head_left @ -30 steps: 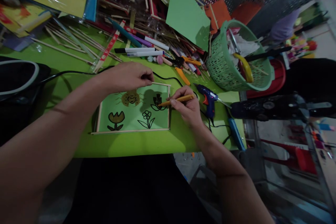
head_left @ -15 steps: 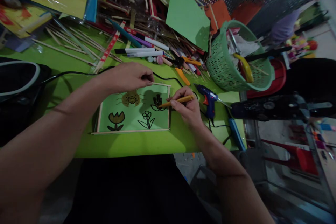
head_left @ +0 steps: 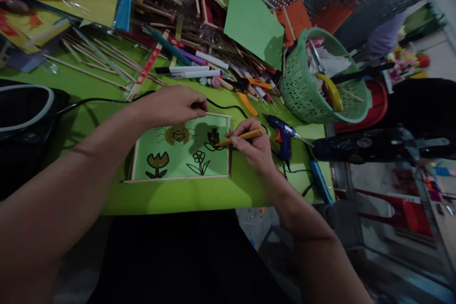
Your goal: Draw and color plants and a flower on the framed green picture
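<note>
A green sheet (head_left: 176,159) with black-outlined drawings lies on the table inside a thin wooden-stick frame (head_left: 178,179). A yellow tulip (head_left: 157,160), a sun with a face (head_left: 177,134) and an uncoloured flower (head_left: 199,157) are drawn on it. My left hand (head_left: 181,104) is closed at the frame's top edge, thumb and finger pinching the stick; part of the sheet is hidden under it. My right hand (head_left: 252,142) grips a yellow-orange marker (head_left: 245,137), its tip on the dark flower (head_left: 213,137) at the sheet's right.
Several markers (head_left: 192,74), loose sticks (head_left: 85,66) and orange-handled pliers (head_left: 247,103) lie behind the frame. A blue glue gun (head_left: 283,135) stands at the right, beside a green basket (head_left: 302,80). A black cable (head_left: 96,99) crosses the table (head_left: 171,202). Coloured paper (head_left: 254,23) is piled at the back.
Almost nothing differs. Both hands keep their places, and the marker's tip stays on the dark flower; the whole view has shifted very slightly.
</note>
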### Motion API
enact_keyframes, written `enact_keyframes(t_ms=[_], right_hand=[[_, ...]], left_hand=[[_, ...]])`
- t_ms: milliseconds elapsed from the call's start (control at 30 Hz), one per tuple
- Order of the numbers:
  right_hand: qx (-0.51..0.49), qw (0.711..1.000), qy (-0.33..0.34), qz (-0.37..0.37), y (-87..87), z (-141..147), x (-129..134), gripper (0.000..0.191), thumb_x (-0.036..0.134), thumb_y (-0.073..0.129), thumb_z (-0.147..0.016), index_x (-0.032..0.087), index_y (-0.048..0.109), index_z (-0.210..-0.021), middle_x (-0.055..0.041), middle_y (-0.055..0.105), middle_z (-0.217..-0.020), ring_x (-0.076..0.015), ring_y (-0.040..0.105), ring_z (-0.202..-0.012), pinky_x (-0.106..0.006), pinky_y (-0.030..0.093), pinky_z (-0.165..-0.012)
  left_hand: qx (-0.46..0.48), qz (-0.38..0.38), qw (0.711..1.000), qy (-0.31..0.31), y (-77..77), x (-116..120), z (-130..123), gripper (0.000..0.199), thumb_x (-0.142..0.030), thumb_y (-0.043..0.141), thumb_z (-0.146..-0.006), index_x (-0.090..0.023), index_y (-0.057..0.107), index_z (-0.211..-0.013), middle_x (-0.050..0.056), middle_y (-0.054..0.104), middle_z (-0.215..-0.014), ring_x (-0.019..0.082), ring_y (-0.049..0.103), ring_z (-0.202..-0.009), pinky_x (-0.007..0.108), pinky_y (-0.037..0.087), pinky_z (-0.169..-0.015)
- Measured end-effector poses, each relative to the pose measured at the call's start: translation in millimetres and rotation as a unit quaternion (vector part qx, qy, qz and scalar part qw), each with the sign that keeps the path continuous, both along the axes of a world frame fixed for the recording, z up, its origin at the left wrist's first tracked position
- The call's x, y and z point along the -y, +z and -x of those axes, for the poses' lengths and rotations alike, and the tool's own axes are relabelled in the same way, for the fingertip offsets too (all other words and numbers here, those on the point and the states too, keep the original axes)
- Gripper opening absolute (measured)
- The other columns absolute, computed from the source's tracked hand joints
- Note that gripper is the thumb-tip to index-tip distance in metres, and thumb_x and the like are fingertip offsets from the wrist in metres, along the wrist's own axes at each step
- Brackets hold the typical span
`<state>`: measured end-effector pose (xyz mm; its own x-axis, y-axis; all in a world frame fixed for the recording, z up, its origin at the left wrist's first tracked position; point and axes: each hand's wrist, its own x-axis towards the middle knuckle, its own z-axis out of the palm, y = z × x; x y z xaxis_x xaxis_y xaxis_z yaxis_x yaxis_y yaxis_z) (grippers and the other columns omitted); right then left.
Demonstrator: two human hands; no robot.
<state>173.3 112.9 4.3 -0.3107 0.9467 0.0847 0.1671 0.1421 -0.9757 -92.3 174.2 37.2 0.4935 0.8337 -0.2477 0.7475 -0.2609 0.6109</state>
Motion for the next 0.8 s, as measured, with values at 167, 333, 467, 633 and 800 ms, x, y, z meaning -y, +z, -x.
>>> enact_keyframes(t_ms=[167,333,467,633,800], right_hand=[[0.003,1.0,-0.006,0.017,1.1,-1,2,0.02,0.038,0.079,-0.086,0.025,0.064,-0.086,0.0016,0.063,-0.082,-0.0218,0.074,-0.088,-0.039,0.06,-0.08],[-0.002,1.0,-0.003,0.022,1.1,-2,2,0.02,0.037,0.08,-0.086,0.025,0.065,-0.086,0.001,0.064,-0.084,-0.0228,0.075,-0.092,-0.039,0.06,-0.081],[-0.018,1.0,0.0,0.017,1.2,-1,2,0.018,0.034,0.08,-0.087,0.025,0.065,-0.086,0.0015,0.064,-0.083,-0.0217,0.075,-0.088,-0.037,0.059,-0.078],[-0.006,1.0,0.001,0.01,0.2,-1,1,0.019,0.037,0.08,-0.087,0.025,0.065,-0.087,0.0018,0.064,-0.083,-0.0208,0.074,-0.087,-0.036,0.059,-0.077],[-0.006,1.0,-0.023,-0.003,-1.2,0,0,0.029,0.048,0.081,-0.088,0.025,0.063,-0.087,0.0033,0.062,-0.079,-0.0169,0.066,-0.075,-0.036,0.06,-0.075]], left_hand=[[0.01,-0.009,1.0,-0.005,2.0,2,0,0.036,-0.034,0.053,-0.096,-0.018,0.079,-0.115,0.006,0.082,-0.112,0.02,0.068,-0.091,0.031,0.046,-0.08],[0.002,-0.004,1.0,-0.001,3.4,2,-1,0.036,-0.033,0.053,-0.096,-0.017,0.078,-0.115,0.004,0.08,-0.112,0.019,0.068,-0.093,0.027,0.045,-0.079],[0.0,-0.01,1.0,-0.001,-0.2,1,0,0.035,-0.035,0.054,-0.094,-0.019,0.079,-0.113,0.003,0.08,-0.109,0.02,0.068,-0.094,0.028,0.046,-0.082],[0.024,-0.019,0.999,-0.017,-7.2,-2,3,0.033,-0.036,0.055,-0.095,-0.02,0.078,-0.111,0.006,0.081,-0.113,0.023,0.07,-0.097,0.031,0.048,-0.084],[0.004,-0.013,1.0,-0.006,-2.0,-1,1,0.035,-0.035,0.054,-0.095,-0.018,0.078,-0.114,0.008,0.082,-0.116,0.023,0.071,-0.097,0.033,0.048,-0.084]])
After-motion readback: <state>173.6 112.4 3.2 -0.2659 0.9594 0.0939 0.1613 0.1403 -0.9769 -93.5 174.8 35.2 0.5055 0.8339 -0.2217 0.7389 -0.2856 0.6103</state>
